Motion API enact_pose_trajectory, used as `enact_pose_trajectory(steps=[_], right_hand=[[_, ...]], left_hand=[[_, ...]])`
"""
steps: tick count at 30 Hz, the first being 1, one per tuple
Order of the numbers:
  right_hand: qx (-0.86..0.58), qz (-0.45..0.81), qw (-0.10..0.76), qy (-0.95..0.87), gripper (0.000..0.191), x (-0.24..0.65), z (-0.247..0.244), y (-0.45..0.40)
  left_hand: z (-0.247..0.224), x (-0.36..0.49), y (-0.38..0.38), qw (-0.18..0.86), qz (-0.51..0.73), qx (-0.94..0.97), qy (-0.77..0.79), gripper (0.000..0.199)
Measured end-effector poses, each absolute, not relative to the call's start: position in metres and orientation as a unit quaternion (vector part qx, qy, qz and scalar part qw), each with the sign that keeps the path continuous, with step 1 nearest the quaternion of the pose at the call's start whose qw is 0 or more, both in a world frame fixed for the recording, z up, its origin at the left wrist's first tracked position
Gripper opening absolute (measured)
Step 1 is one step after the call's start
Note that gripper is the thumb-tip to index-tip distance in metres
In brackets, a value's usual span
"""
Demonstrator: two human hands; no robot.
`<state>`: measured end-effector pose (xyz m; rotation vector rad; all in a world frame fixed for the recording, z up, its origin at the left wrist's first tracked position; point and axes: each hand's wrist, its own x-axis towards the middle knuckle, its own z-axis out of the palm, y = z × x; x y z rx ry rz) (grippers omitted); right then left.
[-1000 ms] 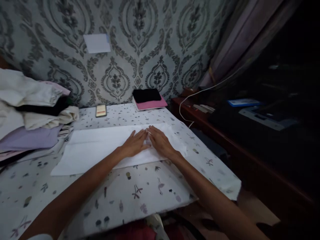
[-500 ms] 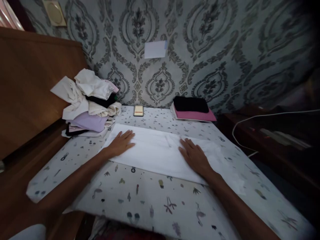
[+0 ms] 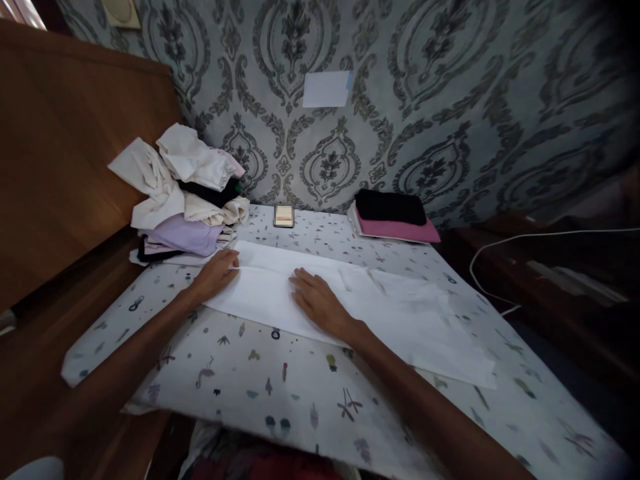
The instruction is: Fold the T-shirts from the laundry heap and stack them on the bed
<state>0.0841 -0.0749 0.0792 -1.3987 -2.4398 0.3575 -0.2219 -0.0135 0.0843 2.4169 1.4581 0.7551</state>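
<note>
A long folded white garment point(image 3: 400, 320) lies across the patterned cover, slightly creased toward its right end; its exact kind cannot be made out. At its left end, my left hand point(image 3: 219, 275) has its fingers curled together on the fabric edge, where a small ridge rises. My right hand point(image 3: 320, 303) rests palm down near the middle of the garment, fingers stretched out and holding nothing.
A loose heap of clothes point(image 3: 185, 193) stands at the back left by a wooden panel point(image 3: 75, 133). Folded black and pink cloths point(image 3: 393, 213) lie at the back right. A phone-like object point(image 3: 284, 215) sits near the wall. A white cable point(image 3: 500, 241) runs at the right.
My right hand has slid left to the garment's middle. My left hand has moved from lying flat on the garment to its left edge, with fingers now curled. The view has shifted slightly.
</note>
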Motion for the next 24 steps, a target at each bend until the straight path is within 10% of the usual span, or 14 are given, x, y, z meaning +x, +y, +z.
enact_pose_trajectory(steps=[8, 24], right_hand=[[-0.471, 0.135, 0.187, -0.852, 0.046, 0.065, 0.062, -0.065], [-0.479, 0.088, 0.164, -0.858, 0.045, 0.065, 0.062, -0.064]], left_hand=[[0.094, -0.233, -0.004, 0.261, 0.292, 0.733, 0.557, 0.02], [0.085, -0.197, -0.03, -0.013, 0.121, 0.852, 0.508, 0.046]])
